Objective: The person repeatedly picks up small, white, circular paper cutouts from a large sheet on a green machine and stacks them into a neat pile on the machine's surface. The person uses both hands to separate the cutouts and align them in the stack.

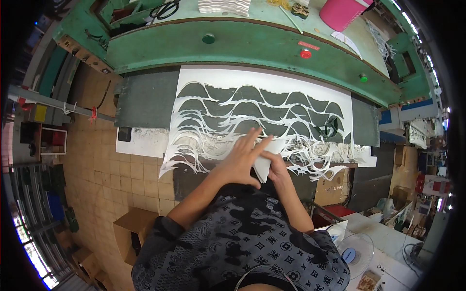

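Observation:
My right hand (278, 170) is closed on a small stack of white cut pieces (262, 167) in front of my body. Over the left side of the stack, my left hand (239, 159) is open, its fingers spread and its thumb near the stack's lower end. Whether its palm touches the pieces is hidden. Just beyond both hands lies a white sheet (264, 77) with rows of curved cut-outs, leaving thin wavy strips (247, 104). Its near edge hangs in loose, tangled strips (310, 162). A dark, curved frame like a cutting die (331, 126) rests on the sheet's right part.
A green machine beam (252, 46) crosses behind the sheet, with a red button (305, 54) and green buttons. On the surface above it are scissors (165, 8), a white stack (224, 7) and a pink bucket (342, 13). A cardboard box (133, 228) stands at left; a fan (357, 254) is at lower right.

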Demonstrator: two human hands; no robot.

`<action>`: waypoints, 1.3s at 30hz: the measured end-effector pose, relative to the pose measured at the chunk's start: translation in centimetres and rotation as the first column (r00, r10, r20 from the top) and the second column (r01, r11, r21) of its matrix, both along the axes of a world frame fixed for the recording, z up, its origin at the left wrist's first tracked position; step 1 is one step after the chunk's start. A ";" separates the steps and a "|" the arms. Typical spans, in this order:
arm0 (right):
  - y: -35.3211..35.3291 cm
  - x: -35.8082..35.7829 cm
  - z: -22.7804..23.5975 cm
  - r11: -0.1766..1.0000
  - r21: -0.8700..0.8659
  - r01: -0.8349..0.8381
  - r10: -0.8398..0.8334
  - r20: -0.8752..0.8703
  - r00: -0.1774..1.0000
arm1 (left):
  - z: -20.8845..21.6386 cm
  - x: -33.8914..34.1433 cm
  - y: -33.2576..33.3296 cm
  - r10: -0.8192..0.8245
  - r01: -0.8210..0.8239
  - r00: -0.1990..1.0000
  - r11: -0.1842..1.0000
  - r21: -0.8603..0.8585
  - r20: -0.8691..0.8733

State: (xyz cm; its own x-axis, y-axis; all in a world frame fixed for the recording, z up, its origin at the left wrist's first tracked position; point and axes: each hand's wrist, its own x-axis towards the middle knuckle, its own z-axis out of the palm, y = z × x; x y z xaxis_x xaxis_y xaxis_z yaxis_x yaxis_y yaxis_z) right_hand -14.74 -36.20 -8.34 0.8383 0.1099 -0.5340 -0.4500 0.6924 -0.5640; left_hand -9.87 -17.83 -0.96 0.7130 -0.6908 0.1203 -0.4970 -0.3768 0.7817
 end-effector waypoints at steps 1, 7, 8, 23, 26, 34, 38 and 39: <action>0.4 -0.4 0.4 0.999 -0.003 -0.044 0.043 -0.012 0.999 | 0.3 -0.3 0.2 -0.109 0.103 0.992 0.991 0.088 0.057; 2.2 -1.8 -2.3 0.993 0.086 -0.085 0.088 -0.039 0.995 | -0.8 -0.6 0.3 -0.261 0.263 0.965 0.955 0.136 -0.030; 2.7 -1.8 -2.0 0.995 0.069 -0.069 0.073 -0.046 0.996 | -0.7 -0.7 0.3 -0.271 0.268 0.963 0.955 0.127 0.009; -3.5 11.3 -5.4 0.469 -0.861 0.196 0.424 0.415 0.805 | -11.9 9.0 0.8 0.468 -0.469 0.882 0.861 -0.197 -0.057; -2.4 12.9 -6.5 0.264 -0.923 0.281 0.549 0.384 0.742 | -14.1 10.6 0.8 0.485 -0.463 0.873 0.855 -0.232 0.045; 2.9 12.6 -8.5 0.139 -0.897 0.420 0.543 0.424 0.725 | -16.0 9.9 0.0 0.562 -0.530 0.818 0.819 -0.219 0.125; 2.4 14.4 -8.2 0.170 -0.914 0.367 0.505 0.401 0.764 | -16.6 10.6 -0.3 0.599 -0.565 0.795 0.790 -0.239 0.099; 2.1 14.8 -8.1 0.169 -0.913 0.372 0.516 0.404 0.756 | -16.6 10.9 -0.3 0.593 -0.563 0.792 0.802 -0.202 0.145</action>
